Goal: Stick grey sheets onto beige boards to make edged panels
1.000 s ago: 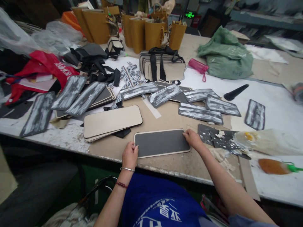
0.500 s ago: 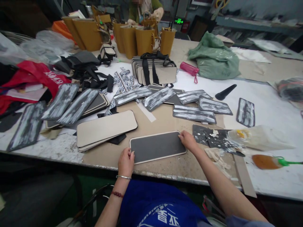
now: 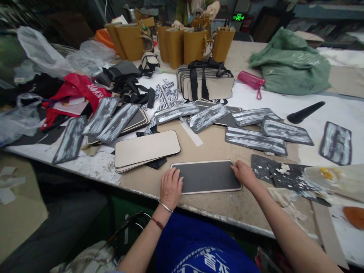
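Observation:
A dark grey rectangular panel (image 3: pixel 209 176) with rounded corners and a pale border lies flat on the table before me. My left hand (image 3: pixel 171 186) rests over its left end, fingers extended and lying on the surface. At the upper right corner, my right hand (image 3: pixel 243 173) is closed, pinching the panel's edge. Left of the panel sits a small stack of beige boards (image 3: pixel 148 148) with rounded corners. Beyond it lie several dark strips smeared with white, such as one dark smeared strip (image 3: pixel 256 141).
At right are a splattered dark sheet (image 3: pixel 292 180) and a translucent bag (image 3: pixel 338 182). A strapped board bundle (image 3: pixel 217 86), mustard-coloured bags (image 3: pixel 174 47), a pink pouch (image 3: pixel 250 79) and a green sack (image 3: pixel 295 68) stand farther back. A person is across the table.
My left hand has shifted from gripping the panel's left edge to lying over that end. The right hand keeps its corner hold. The view has turned left.

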A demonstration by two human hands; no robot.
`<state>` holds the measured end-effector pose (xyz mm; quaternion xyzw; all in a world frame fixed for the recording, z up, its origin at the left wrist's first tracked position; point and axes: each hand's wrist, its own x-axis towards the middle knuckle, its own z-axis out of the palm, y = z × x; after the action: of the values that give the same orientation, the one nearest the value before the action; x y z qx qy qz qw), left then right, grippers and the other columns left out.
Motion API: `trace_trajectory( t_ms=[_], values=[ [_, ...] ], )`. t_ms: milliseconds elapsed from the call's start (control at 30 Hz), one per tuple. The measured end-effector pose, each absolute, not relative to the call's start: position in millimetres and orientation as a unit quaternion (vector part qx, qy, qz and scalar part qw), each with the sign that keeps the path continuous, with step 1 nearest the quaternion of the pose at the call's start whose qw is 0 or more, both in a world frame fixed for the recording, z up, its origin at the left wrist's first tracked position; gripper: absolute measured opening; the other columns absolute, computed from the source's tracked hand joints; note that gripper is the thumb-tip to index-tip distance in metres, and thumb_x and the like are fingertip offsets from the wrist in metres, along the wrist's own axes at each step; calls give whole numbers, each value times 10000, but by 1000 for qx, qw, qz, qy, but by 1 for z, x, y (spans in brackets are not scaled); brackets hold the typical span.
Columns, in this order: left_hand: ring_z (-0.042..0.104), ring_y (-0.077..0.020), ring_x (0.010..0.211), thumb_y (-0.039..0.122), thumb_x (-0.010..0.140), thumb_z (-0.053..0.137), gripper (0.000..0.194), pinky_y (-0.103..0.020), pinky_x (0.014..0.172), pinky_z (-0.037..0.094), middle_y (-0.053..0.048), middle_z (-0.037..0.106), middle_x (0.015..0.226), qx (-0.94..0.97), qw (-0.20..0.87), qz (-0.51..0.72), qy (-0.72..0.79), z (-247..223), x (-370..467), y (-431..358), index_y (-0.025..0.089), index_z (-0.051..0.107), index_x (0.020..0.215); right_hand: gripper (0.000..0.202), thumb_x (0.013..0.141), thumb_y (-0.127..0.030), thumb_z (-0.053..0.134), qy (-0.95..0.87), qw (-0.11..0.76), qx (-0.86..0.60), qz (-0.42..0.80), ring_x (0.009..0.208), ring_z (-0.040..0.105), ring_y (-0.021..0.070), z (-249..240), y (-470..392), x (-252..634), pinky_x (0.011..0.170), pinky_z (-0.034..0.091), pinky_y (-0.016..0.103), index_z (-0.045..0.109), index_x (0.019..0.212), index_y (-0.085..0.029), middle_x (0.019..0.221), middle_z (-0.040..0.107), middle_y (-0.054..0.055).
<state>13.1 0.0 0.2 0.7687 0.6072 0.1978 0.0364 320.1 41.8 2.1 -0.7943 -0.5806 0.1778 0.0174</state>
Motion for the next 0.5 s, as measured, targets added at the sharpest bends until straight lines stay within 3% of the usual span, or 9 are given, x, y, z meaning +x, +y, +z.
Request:
trace_trajectory(
  t_ms=[67, 167, 333, 500],
  values=[
    [328, -281, 1247, 328, 863, 419, 415, -450, 1008, 312, -166, 413, 1308, 793, 47, 179, 581, -4, 21, 10, 125, 438, 1225, 116, 822, -235, 481, -581, 11, -795, 174, 686, 508, 159, 2, 41, 319, 589, 303, 237, 469, 718, -185, 718, 557, 43],
    [197, -296, 1314, 410, 839, 451, 543, -480, 1043, 256, -155, 274, 1409, 807, 67, 131, 572, -11, 27, 22, 164, 346, 1311, 108, 829, -240, 477, -582, 3, -795, 169, 703, 521, 158, 2, 40, 318, 604, 319, 234, 480, 738, -183, 741, 570, 44],
    [179, -286, 1321, 437, 822, 461, 587, -485, 1062, 217, -162, 264, 1415, 817, 64, 109, 563, -20, 26, 27, 159, 335, 1323, 112, 824, -255, 494, -574, 0, -806, 144, 784, 549, 198, 12, 39, 318, 670, 365, 267, 523, 875, -158, 827, 599, 89],
    [204, -303, 1311, 438, 815, 461, 584, -498, 1051, 233, -178, 280, 1404, 821, 55, 115, 557, -23, 25, 26, 139, 365, 1307, 425, 840, -337, 468, -648, 65, -757, 45, 1164, 398, 308, 20, 31, 268, 939, 311, 427, 453, 1195, -105, 1205, 498, 204]
  ],
)
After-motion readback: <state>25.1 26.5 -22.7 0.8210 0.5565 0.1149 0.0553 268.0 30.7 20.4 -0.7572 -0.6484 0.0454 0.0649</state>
